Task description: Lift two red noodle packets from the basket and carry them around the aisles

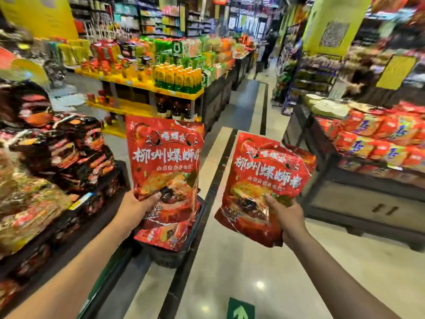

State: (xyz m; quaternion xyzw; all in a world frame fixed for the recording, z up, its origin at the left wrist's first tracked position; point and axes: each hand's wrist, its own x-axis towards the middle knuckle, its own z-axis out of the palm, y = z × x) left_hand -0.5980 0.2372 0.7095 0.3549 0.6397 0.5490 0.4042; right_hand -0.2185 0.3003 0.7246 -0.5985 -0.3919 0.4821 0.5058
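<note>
Hands (pixel 135 203) (pixel 285 217) outstretched, each gripping red packet (pixel 164 155) (pixel 264 180).

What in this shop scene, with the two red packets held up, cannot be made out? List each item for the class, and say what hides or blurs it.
- Head view: left hand fingers, behind its red packet.
- Right hand fingers, behind the other red packet.
- Black basket: the left packet covers most of it.
- Small print low on both packets: too small and creased.
- Square code on the green pillar sign: blurred.
- Distant person: too small.
</note>
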